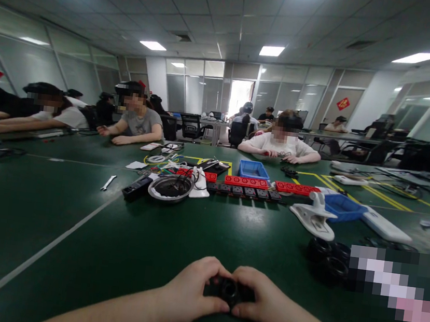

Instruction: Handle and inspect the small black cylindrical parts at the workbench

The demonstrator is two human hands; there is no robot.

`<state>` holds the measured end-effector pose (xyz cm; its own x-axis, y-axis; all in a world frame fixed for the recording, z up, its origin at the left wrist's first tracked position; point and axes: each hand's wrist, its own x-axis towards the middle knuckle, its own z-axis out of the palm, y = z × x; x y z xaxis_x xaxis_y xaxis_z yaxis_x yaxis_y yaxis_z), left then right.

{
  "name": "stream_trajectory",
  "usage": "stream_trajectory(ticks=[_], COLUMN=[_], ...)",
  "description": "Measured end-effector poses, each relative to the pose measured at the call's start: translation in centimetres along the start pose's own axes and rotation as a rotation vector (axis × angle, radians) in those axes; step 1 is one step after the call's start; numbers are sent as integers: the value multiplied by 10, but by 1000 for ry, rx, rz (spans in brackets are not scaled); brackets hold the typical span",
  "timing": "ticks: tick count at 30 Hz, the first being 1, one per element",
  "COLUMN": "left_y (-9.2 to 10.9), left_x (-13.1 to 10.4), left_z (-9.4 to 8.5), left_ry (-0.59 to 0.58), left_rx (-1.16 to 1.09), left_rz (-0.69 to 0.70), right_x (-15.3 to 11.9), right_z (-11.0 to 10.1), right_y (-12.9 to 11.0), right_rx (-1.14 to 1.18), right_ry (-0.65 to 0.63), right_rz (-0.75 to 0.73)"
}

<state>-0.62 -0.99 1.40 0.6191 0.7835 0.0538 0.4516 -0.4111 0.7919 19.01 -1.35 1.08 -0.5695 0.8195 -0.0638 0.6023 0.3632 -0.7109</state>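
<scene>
A small black round part [229, 289] with a hole in its middle is held between my two hands, low in the centre of the view above the green table [142, 241]. My left hand [197, 289] grips it from the left, thumb below and fingers above. From the right, my right hand [261, 297] closes on the same part, its thumb near the other thumb. The fingertips hide much of the part's edges. Several black ring-shaped parts [336, 267] stand together on the table to the right of my right hand.
Farther forward lie a metal bowl [169, 197], a wrench [108, 183], red socket strips [247, 181], a black strip [244, 192], a blue tray [253, 170], another blue tray [344, 208] and a white clamp [313, 220]. People sit around the tables beyond.
</scene>
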Motion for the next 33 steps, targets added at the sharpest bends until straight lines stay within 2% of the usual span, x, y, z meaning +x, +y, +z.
stream_trajectory(ticks=[6, 9, 12, 15, 17, 22, 33], left_y=[4, 2, 0, 1, 3, 6, 2], left_x=[-2, -1, 0, 1, 1, -2, -2], left_z=[10, 15, 17, 13, 8, 1, 0], left_ry=[115, 167, 196, 155, 107, 33, -7], left_rx=[39, 57, 43, 10, -9, 8, 53], left_rz=[-98, -146, -150, -112, -79, -21, 49], right_x=[2, 3, 4, 2, 0, -4, -2], right_z=[11, 19, 24, 23, 18, 4, 2], right_y=[-4, -7, -10, -11, -10, -3, 2], right_rx=[-133, -273, -348, -330, -266, -92, -63], right_ry=[106, 184, 210, 208, 191, 37, 13], right_rz=[161, 150, 141, 138, 68, -79, -66])
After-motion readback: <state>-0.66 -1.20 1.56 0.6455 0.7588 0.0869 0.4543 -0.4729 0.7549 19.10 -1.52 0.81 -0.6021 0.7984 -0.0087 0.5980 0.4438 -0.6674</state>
